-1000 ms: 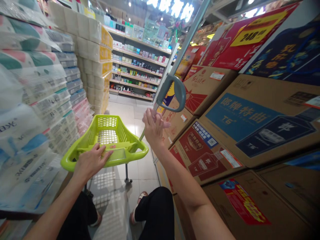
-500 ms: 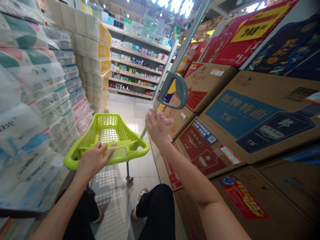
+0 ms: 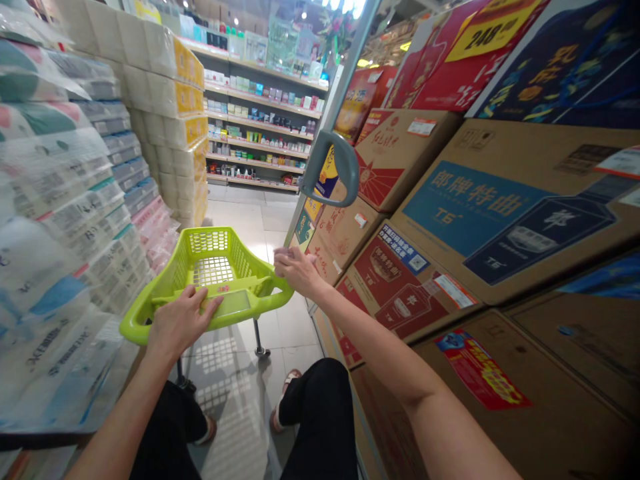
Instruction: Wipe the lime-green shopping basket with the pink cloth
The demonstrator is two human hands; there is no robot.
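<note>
A lime-green shopping cart (image 3: 131,320) with a perforated basket stands right in front of me. My left hand (image 3: 183,320) lies over its near handle bar, fingers curled across the inner panel and thumb along the top. At the cart's right corner hovers my right hand (image 3: 296,270), slightly blurred. Its fingers are loosely bent and nothing shows in them; whether it touches the rim I cannot tell. Just above that hand, a grey loop handle (image 3: 353,170) is fixed to a slanting metal bar (image 3: 345,110).
Stacked liquor cartons (image 3: 470,207) line the right side closely. Wrapped packs of tissue paper (image 3: 65,167) and paper rolls (image 3: 145,87) rise on the left. Beyond the cart a tiled aisle (image 3: 240,207) leads to shelves of small boxed goods (image 3: 260,120). My legs (image 3: 320,420) are just behind the cart.
My right hand has dropped down and left, from below the grey loop handle to the cart's right corner. My left hand stays on the cart. The view has shifted slightly.
</note>
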